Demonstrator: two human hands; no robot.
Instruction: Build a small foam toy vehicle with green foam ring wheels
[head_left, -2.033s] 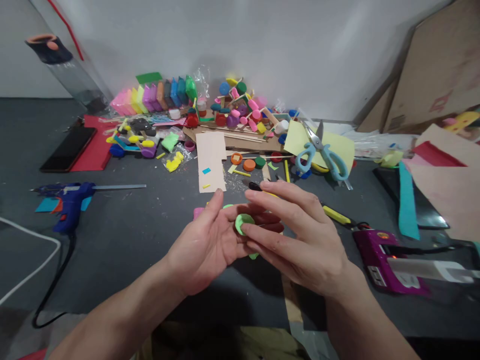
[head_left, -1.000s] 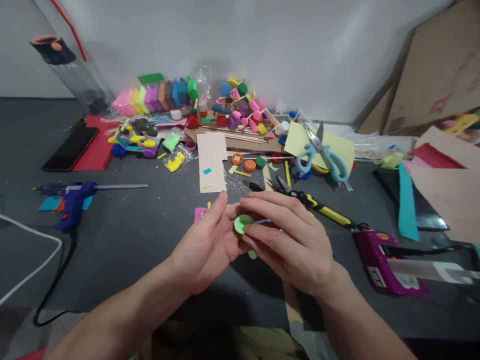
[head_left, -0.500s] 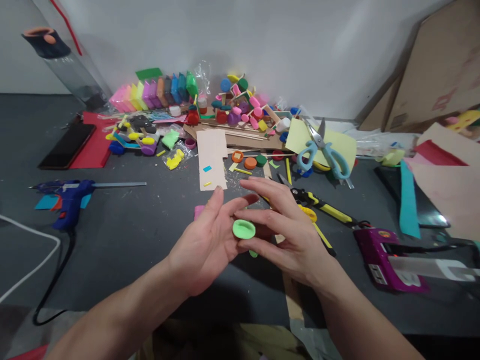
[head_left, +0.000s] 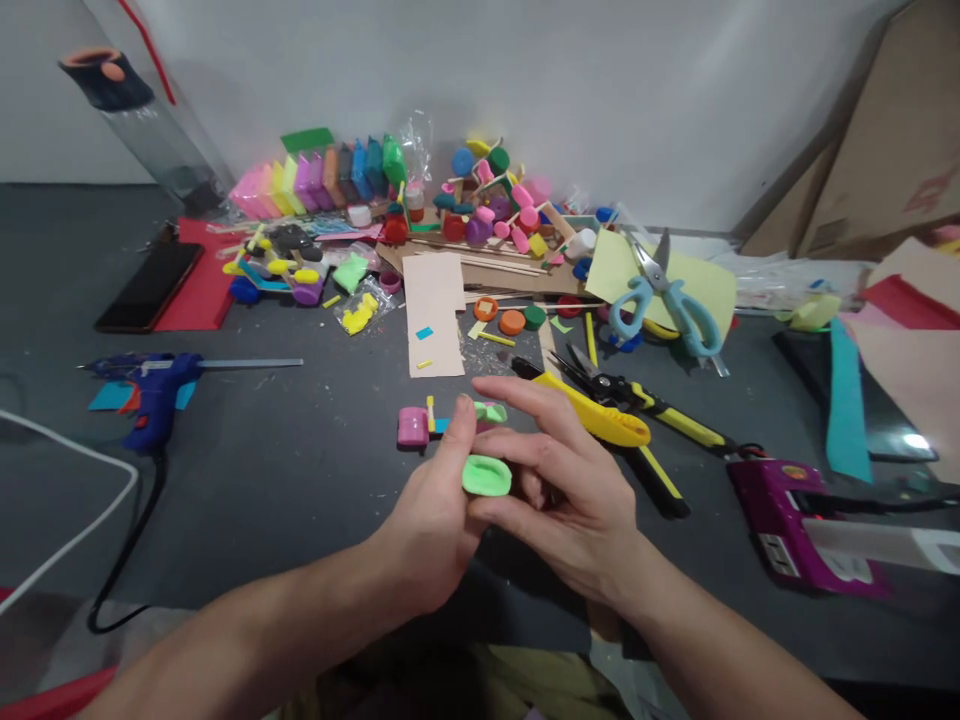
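Note:
A small light-green piece of modelling clay [head_left: 487, 476], oval with a hollowed face, sits between my two hands. My right hand [head_left: 570, 480] pinches it between thumb and fingers. My left hand [head_left: 439, 510] is closed against its left side, thumb pointing up; most of the left fingers are hidden. Just beyond the hands lies a small assembly with a pink cylinder [head_left: 413, 427], a yellow stick and a blue strip, partly covered by my fingers. More light-green clay [head_left: 491, 412] shows behind my right fingers.
A hot glue gun [head_left: 154, 395] lies at left. On the right are a yellow utility knife [head_left: 600, 412], pliers [head_left: 637, 400] and a purple device [head_left: 795, 525]. Scissors [head_left: 656, 285], a pale board [head_left: 435, 320], clay packs [head_left: 322, 180] and a phone [head_left: 150, 287] lie farther back.
My left hand has closed from an open palm and now presses at the clay. The clay looks squeezed into a longer oval. The pink-and-blue assembly is less covered by my hands.

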